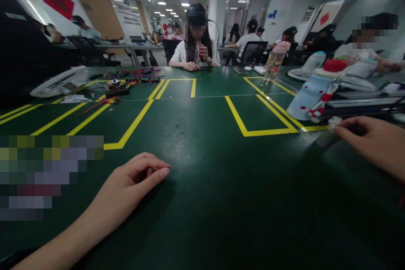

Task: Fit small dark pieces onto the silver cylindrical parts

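The left hand (139,177) lies on the dark green counter (209,185), palm down, fingers loosely curled under and gripping nothing, forefinger stretched toward the middle of the counter. Over at the counter's right edge, the right hand (376,141) is pinching down, thumb and forefinger closed on a small pale object (334,122), which is too blurred to make out. That little object sits right at the near right corner of the yellow taped rectangle (249,118), just outside the tape line and well apart from the left hand.

Just beyond the taped rectangle's right side lies a blue dotted pouch (308,97) with a red-topped item above it, and next to that runs a long dark bar (363,107) toward the counter's edge. Farther back from the rectangle stands a clear bottle (274,64) with a pink lid. To the rectangle's far left, a heap of coloured wires (142,75) is spread near a white fan (61,82) lying tilted. Behind the rectangle, across the counter, a person (194,46) in a white top sits with one hand raised to the mouth. More people sit at desks beyond that.
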Demonstrator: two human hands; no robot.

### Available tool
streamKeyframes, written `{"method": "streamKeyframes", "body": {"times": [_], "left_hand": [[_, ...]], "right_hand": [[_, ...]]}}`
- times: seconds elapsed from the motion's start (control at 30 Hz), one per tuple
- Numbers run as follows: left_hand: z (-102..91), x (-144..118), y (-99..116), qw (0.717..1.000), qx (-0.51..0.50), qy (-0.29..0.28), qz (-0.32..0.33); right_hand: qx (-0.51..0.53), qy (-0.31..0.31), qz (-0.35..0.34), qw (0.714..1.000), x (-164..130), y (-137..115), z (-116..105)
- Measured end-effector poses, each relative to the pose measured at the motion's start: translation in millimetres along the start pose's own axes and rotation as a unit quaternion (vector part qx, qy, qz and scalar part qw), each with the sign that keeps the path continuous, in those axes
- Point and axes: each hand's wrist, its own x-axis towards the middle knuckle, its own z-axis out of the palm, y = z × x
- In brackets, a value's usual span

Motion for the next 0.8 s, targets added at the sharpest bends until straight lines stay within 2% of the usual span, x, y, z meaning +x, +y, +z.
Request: {"method": "streamKeyframes", "body": {"times": [0.07, 0.3, 0.47, 0.63, 0.8], "left_hand": [[-0.2, -0.6, 0.9, 1.000, -0.004, 0.005, -0.002], [-2.0, -2.6, 11.9, 1.000, -0.008, -0.001, -0.019], [-2.7, -4.3, 8.9, 1.000, -0.013, 0.005, -0.016], [-2.4, -4.7, 7.5, 1.000, -0.015, 0.006, -0.015], [-2.0, -2.9, 8.3, 1.000, -0.008, 0.008, -0.014]], "right_hand": [[0.013, 0.004, 0.004, 1.000, 0.1, -0.6, 2.0], [0.046, -0.009, 0.089, 0.995, 2.6, 3.8, 0.3], [0.038, -0.009, 0.094, 0.995, 0.0, 4.5, -6.2], [0.051, -0.057, 0.096, 0.992, 5.3, 7.2, -6.7], [0.106, -0.041, 0.090, 0.989, 6.4, 13.0, -3.1]]}}
